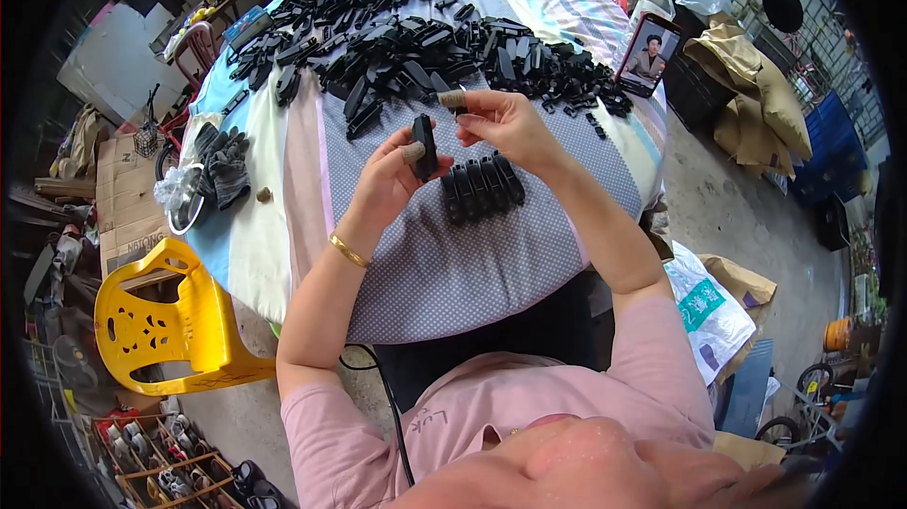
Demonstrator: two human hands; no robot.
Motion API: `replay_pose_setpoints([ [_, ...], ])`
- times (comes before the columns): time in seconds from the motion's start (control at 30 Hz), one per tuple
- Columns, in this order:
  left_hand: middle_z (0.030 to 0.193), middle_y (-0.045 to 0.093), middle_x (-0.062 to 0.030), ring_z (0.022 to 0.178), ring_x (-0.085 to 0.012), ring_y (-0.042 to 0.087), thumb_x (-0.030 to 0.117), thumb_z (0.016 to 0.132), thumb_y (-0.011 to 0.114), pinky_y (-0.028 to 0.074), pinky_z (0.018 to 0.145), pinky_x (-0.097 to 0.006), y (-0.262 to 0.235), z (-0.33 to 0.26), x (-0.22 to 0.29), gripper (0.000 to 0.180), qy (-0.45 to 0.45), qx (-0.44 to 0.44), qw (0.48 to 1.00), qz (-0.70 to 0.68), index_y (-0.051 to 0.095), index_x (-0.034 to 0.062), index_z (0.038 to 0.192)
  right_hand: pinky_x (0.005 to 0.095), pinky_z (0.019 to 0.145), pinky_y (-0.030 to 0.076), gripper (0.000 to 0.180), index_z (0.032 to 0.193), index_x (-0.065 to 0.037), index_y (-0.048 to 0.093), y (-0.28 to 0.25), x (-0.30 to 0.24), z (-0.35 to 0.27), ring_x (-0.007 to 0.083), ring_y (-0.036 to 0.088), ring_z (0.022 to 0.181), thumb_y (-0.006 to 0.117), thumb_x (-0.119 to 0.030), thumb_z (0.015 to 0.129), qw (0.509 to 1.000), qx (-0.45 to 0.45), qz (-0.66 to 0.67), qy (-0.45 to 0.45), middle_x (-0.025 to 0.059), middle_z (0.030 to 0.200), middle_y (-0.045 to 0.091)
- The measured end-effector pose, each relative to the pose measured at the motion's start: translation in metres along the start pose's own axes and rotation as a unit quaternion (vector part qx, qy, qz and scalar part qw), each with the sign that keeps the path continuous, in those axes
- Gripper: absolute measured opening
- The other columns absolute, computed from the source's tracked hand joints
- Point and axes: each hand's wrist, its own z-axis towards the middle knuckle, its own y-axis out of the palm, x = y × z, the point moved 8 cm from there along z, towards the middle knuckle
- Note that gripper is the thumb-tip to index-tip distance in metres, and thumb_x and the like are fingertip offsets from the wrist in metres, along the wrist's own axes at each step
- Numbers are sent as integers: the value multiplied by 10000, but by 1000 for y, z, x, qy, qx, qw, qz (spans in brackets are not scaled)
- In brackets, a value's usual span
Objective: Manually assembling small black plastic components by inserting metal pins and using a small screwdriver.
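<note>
My left hand [385, 178] holds a flat black plastic piece [424, 145] upright between thumb and fingers, a brown cot on the thumb tip. My right hand [505, 121], close beside it, pinches a small black part [457, 108] with a brown cot on one finger. Both hands hover above a cloth-covered round table [425, 263]. Just below the hands, a short row of finished black pieces [482, 186] lies side by side on the dotted cloth. A large heap of loose black pieces [406, 27] covers the far half of the table.
A phone [648, 55] showing a person stands propped at the table's right edge. Grey gloves [223, 164] and a plastic bag lie at the left edge. A yellow plastic chair [161, 320] stands lower left. Sacks and bags sit on the floor to the right.
</note>
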Motion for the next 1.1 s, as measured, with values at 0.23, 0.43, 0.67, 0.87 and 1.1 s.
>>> replay_pose_setpoints([
  [0.23,984,570,-114,908,-264,615,84,885,450,492,823,-371,8,-3,-1,361,-5,-19,1000,-4,420,-6,1233,223,679,510,278,1078,33,585,-5,1,-1,95,598,698,623,-35,812,998,40,-52,5,52,796,634],
  [0.43,999,570,-110,926,-269,608,87,886,451,485,835,-383,6,-3,-1,364,0,-23,1000,-9,415,-5,1236,214,645,511,206,1000,23,628,-3,-6,-3,90,608,693,636,-46,805,995,57,-72,-37,60,786,643],
  [0.67,1078,519,-103,959,-268,595,73,881,461,480,857,-398,9,-2,-6,376,5,-23,1000,11,399,-12,1242,225,593,496,165,917,40,634,9,-39,-17,114,610,661,653,-15,762,922,110,-295,-227,80,770,636],
  [0.87,1123,501,-81,938,-227,596,73,888,470,490,848,-386,15,-5,-5,392,22,-31,999,13,388,13,1267,261,530,473,109,814,31,613,25,-47,-25,192,600,608,661,-6,723,854,109,-405,-307,104,723,598],
  [1.1,1100,532,-61,936,-185,592,87,887,504,492,857,-372,18,-6,-3,368,47,-13,998,28,431,23,1242,298,505,462,83,767,31,588,27,-43,-26,224,587,584,647,4,714,835,113,-428,-326,114,708,590],
])
